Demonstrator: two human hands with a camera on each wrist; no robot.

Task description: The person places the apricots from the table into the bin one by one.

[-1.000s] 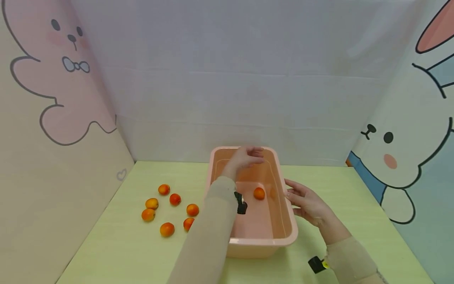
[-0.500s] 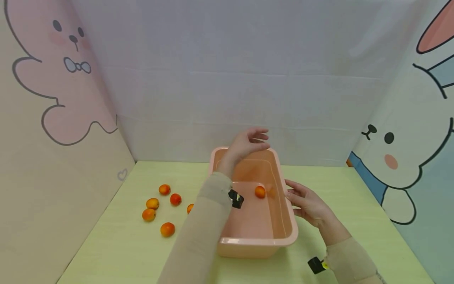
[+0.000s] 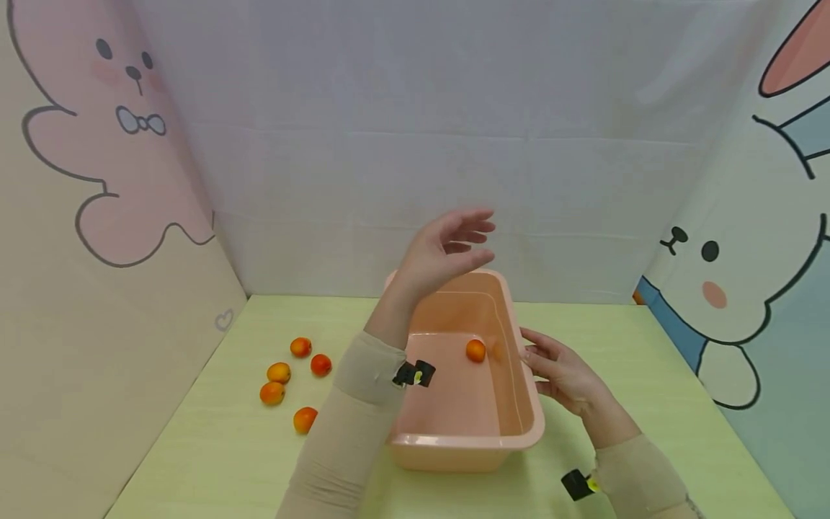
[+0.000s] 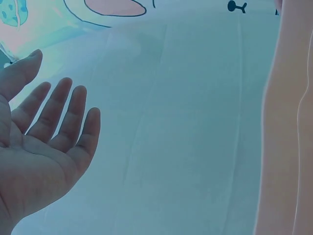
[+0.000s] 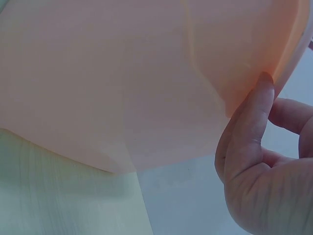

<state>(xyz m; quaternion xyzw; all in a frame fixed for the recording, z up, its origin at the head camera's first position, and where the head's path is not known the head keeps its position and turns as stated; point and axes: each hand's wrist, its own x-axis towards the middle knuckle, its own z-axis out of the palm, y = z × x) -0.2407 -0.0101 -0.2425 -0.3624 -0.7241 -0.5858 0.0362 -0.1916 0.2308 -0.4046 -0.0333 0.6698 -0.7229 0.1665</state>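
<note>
A pale pink plastic basin (image 3: 457, 411) stands upright on the table. One small round orange fruit (image 3: 475, 351) lies on its floor, toward the right wall. My left hand (image 3: 447, 245) is raised above the basin's far end, fingers spread and loosely bent, with nothing in it; the left wrist view shows the bare palm (image 4: 44, 166). At the basin's right side, the fingertips of my right hand (image 3: 563, 371) rest on the outer wall just under the rim, as the right wrist view shows close up. Several similar fruits, among them a red-orange one (image 3: 320, 365), lie left of the basin.
The pale green-yellow table (image 3: 194, 447) ends at a white back sheet (image 3: 311, 187). Printed side panels with cartoon animals stand left and right. The left sleeve (image 3: 346, 425) covers part of the table beside the basin and overlaps one fruit (image 3: 305, 419).
My left hand has risen from inside the basin to above its far rim, and its fingers have spread. The left forearm has shifted left, hiding fruits near the basin. The right hand stays put.
</note>
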